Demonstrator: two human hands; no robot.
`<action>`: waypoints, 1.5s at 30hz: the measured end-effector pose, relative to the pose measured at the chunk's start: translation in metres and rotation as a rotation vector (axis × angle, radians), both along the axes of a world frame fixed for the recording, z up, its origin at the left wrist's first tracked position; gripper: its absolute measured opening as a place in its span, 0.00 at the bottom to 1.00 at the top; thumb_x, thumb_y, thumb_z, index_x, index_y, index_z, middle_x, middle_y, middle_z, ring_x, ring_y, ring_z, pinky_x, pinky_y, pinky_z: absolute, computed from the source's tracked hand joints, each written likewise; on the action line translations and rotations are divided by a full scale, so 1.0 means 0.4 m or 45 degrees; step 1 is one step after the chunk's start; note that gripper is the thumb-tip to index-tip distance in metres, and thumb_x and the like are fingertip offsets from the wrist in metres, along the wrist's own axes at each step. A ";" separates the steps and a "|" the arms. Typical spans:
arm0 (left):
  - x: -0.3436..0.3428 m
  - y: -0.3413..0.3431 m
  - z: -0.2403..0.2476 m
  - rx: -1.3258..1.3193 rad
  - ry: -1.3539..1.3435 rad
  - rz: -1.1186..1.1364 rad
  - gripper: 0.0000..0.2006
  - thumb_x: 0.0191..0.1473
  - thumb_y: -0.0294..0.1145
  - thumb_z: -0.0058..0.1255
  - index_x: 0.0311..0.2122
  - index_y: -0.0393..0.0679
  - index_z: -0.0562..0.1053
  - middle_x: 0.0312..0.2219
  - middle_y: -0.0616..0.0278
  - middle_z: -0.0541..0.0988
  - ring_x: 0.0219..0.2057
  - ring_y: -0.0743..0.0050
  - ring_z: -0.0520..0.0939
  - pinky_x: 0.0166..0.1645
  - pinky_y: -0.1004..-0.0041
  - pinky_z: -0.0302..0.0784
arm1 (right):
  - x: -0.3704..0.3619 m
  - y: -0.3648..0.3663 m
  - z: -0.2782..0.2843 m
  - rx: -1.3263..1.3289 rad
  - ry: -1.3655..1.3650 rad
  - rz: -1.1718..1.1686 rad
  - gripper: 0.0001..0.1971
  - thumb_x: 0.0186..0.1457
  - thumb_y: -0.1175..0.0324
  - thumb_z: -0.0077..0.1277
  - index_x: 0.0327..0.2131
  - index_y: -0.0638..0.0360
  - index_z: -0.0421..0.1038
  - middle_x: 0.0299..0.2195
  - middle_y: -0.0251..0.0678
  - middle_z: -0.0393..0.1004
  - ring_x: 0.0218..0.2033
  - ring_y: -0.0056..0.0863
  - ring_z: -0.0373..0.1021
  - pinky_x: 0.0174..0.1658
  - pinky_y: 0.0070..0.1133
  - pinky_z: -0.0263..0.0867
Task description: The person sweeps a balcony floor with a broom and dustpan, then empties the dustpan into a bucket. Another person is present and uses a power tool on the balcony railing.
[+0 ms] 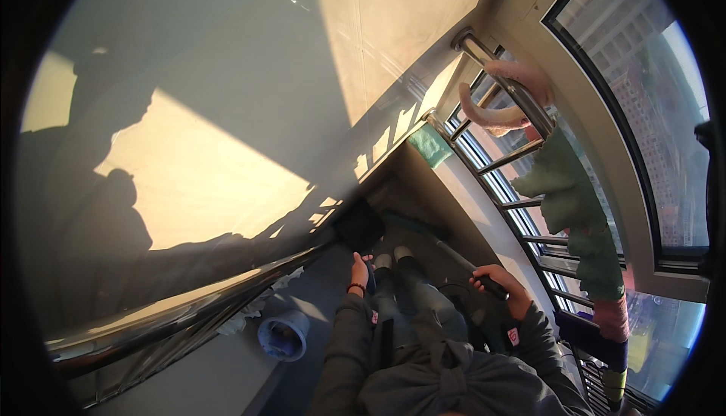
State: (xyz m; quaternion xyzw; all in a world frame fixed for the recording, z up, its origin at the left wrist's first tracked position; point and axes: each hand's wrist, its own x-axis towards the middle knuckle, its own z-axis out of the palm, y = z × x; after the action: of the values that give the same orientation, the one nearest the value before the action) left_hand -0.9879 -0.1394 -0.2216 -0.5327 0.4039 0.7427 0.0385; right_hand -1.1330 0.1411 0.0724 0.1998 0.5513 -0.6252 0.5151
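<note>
My left hand (360,273), with a beaded bracelet at the wrist, is closed round a dark upright handle. Just beyond it, in the shaded corner, is a black dustpan (359,225); the join between handle and pan is hard to make out. My right hand (505,287) grips the black end of a broom (456,256). The broom's grey pole slants away to the far left, down to a dark, wide head on the floor beside the dustpan. Both of my shoes stand between the hands, close to the dustpan and broom head.
A white bucket (283,336) stands at the left, near a metal rail (113,353) with crumpled pale cloths. On the right, metal window bars (501,165) carry green cloths (569,181) and a pink fuzzy piece (491,117). A green cloth (430,146) lies on the ledge.
</note>
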 end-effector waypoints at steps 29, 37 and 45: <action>0.073 0.188 0.063 -0.118 0.204 -0.362 0.14 0.53 0.30 0.43 0.44 0.43 0.59 0.21 0.66 0.67 0.19 0.82 0.70 0.27 0.79 0.69 | -0.164 -0.522 -0.294 0.109 0.092 0.994 0.08 0.45 0.70 0.51 0.24 0.68 0.69 0.19 0.39 0.70 0.18 0.26 0.68 0.22 0.21 0.67; 0.085 0.184 0.054 -0.153 0.143 -0.455 0.16 0.52 0.29 0.44 0.46 0.43 0.59 0.23 0.65 0.68 0.21 0.81 0.70 0.28 0.78 0.70 | -0.154 -0.634 -0.395 0.070 -0.160 0.883 0.08 0.43 0.72 0.52 0.28 0.64 0.65 0.24 0.41 0.69 0.23 0.30 0.70 0.24 0.24 0.69; 0.099 0.175 0.026 0.038 0.245 -0.376 0.15 0.52 0.29 0.44 0.45 0.43 0.59 0.23 0.65 0.68 0.21 0.81 0.70 0.29 0.77 0.70 | -0.191 -0.637 -0.431 0.180 -0.260 0.932 0.07 0.46 0.72 0.50 0.28 0.63 0.63 0.23 0.41 0.69 0.22 0.29 0.71 0.24 0.23 0.69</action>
State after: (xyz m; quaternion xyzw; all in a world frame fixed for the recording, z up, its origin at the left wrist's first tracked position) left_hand -0.9485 -0.0694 -0.2114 -0.3932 0.4685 0.7825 0.1162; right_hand -1.2092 -0.1138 -0.1001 0.0861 0.5738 -0.3372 0.7414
